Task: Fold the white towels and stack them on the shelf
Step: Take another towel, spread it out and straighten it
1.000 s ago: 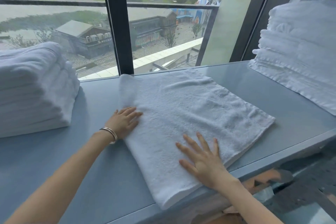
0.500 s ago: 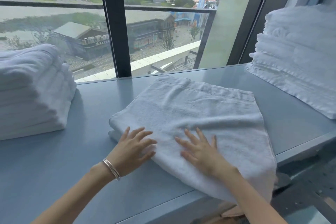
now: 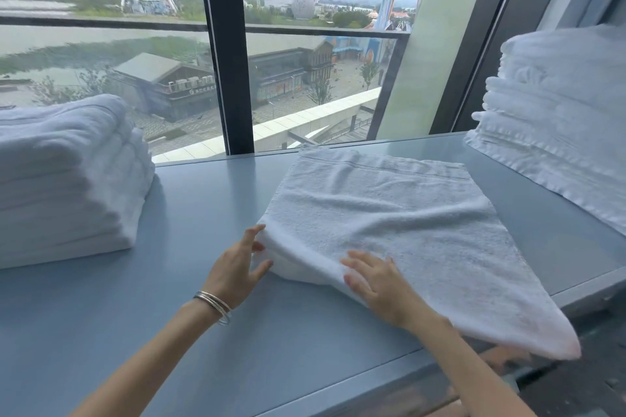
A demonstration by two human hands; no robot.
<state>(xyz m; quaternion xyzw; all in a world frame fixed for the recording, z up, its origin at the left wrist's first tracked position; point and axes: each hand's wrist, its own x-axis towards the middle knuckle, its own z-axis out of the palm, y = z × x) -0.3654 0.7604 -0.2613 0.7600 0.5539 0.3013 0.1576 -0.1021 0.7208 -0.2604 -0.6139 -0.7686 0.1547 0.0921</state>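
Grey shelf under rumpled, folded white towel

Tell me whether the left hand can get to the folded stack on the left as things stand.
Probably yes. The left hand touches the near left corner of the towel, and only bare shelf lies between it and the stack of folded towels to its left; nothing blocks that path.

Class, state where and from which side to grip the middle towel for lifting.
Grip the middle towel at its thick folded edge, near left, coming from the left as the left hand does: layers bunch there. The overhanging right corner would likely sag.
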